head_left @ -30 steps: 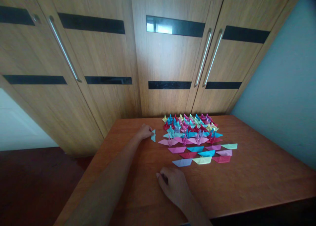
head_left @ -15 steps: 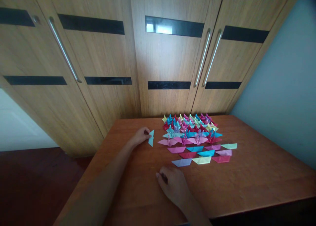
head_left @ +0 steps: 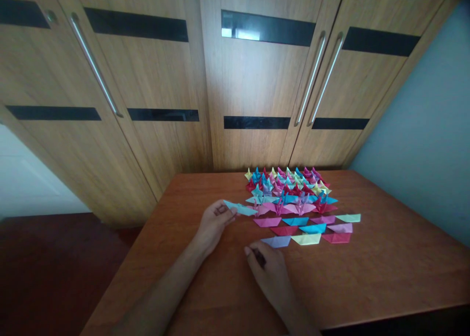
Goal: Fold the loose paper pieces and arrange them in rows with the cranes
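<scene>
My left hand [head_left: 216, 222] pinches a light blue folded paper boat [head_left: 240, 208] between thumb and fingers, tilted just above the table. Its right tip overlaps the end of a pink paper crane [head_left: 267, 207] in the picture. Lower down, my right hand [head_left: 269, 265] is loosely curled, with no object visible in it. Its knuckles come close to a lavender paper boat [head_left: 278, 242] and partly cover that boat's left end. Beside it lie a pale yellow paper boat [head_left: 306, 239] and a red paper boat [head_left: 336, 238].
More folded boats, such as a blue one [head_left: 295, 221], lie in rows on the wooden table [head_left: 389, 257]. Behind them stand many colourful paper cranes [head_left: 290, 186] in close rows. A wooden wardrobe [head_left: 253, 86] rises at the table's far edge; a wall [head_left: 422, 155] borders the right.
My left hand has moved right and towards me, turning the light blue boat from upright to nearly level. My right hand has shifted slightly right and away from me. The view has tilted a little.
</scene>
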Demonstrator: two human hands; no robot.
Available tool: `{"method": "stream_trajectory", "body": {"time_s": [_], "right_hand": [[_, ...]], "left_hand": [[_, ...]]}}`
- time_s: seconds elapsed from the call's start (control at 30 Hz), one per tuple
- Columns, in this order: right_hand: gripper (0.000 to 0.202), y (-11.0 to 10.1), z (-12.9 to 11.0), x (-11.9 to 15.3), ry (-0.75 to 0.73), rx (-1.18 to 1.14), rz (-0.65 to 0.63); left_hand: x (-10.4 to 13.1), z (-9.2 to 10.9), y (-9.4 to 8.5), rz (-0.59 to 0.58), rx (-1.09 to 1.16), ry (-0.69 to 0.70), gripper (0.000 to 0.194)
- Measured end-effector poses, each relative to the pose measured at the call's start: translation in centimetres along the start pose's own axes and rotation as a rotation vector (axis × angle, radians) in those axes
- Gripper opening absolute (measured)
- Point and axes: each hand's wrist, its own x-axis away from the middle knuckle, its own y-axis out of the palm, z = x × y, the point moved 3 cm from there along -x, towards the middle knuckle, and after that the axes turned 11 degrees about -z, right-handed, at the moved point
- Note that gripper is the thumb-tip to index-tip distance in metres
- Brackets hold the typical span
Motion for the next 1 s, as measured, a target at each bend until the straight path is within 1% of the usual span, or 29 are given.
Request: {"method": "stream_trajectory", "body": {"time_s": [0.07,0.13,0.2,0.27,0.33,0.47,0.67,0.8,0.87,0.9,0.97,1.0], "right_hand": [[0.025,-0.6,0.3,0.0,0.039,-0.112,0.094],[0.025,-1.2,0.6,0.0,0.098,-0.184,0.175],[0.028,-1.6,1.0,0.0,0.155,-0.24,0.243],[0.031,-1.8,1.4,-0.1,0.165,-0.31,0.285],[0.031,-1.9,1.7,-0.1,0.15,-0.363,0.308],[0.03,-2.0,2.2,0.1,0.15,-0.376,0.324],[0.031,-2.3,2.0,0.2,0.091,-0.479,0.276],[0.033,-2.9,2.1,0.5,0.096,-0.533,0.274],[0.032,-4.0,2.8,0.8,0.126,-0.57,0.328],[0.032,-5.0,3.4,1.1,0.142,-0.59,0.372],[0.032,-7.6,5.1,1.8,0.177,-0.605,0.49],[0.034,-9.4,6.1,2.2,0.189,-0.558,0.553]], "left_hand": [[1.1,-0.7,1.9,-0.058,0.072,-0.042,0.02],[1.9,-1.2,3.2,-0.091,0.109,-0.055,0.019],[2.4,-1.6,4.0,-0.124,0.104,-0.05,0.018],[2.5,-2.0,4.6,-0.161,0.062,-0.051,0.018],[2.5,-2.4,4.9,-0.198,-0.011,-0.069,0.02],[2.4,-2.9,5.1,-0.272,-0.132,-0.088,0.021],[2.2,-2.8,4.5,-0.311,-0.147,-0.104,0.017],[2.2,-2.8,4.7,-0.358,-0.164,-0.109,0.019],[2.1,-2.9,4.6,-0.352,-0.189,-0.114,0.021],[2.0,-3.0,4.5,-0.334,-0.204,-0.115,0.021],[1.8,-3.0,3.8,-0.273,-0.239,-0.107,0.022],[1.6,-2.9,3.3,-0.235,-0.259,-0.1,0.021]]}}
